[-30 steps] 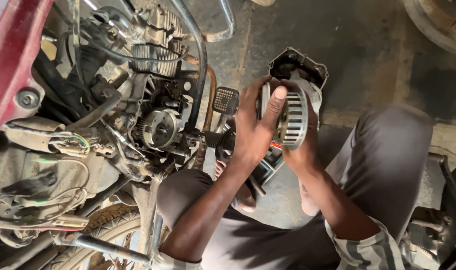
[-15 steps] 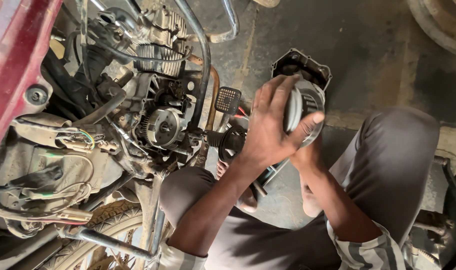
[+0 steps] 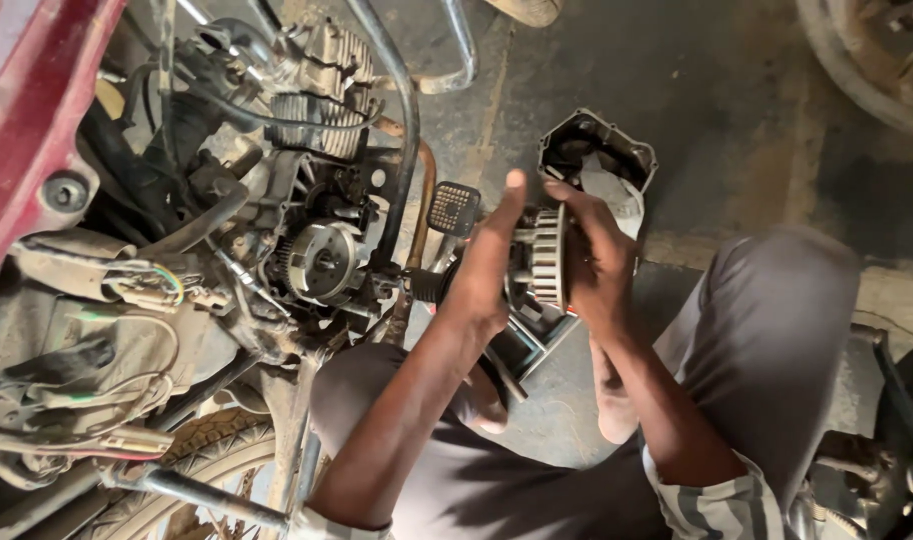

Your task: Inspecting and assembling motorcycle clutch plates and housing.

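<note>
- We see a motorcycle engine in the upper left of frame, side cover off, finned cylinder at the top.
- Round flywheel rotor exposed left of centre.
- Dark red bodywork panel runs along the far left edge.
- Loose wiring with a coloured connector hangs at mid left.
- Ribbed foot pedal sits just right of the engine, centre frame.
- Removed engine cover lies open side up on the concrete floor, upper centre, pale rag inside.
- Tyre with spokes at lower left.
- Part of another tyre in the upper right corner.
</note>
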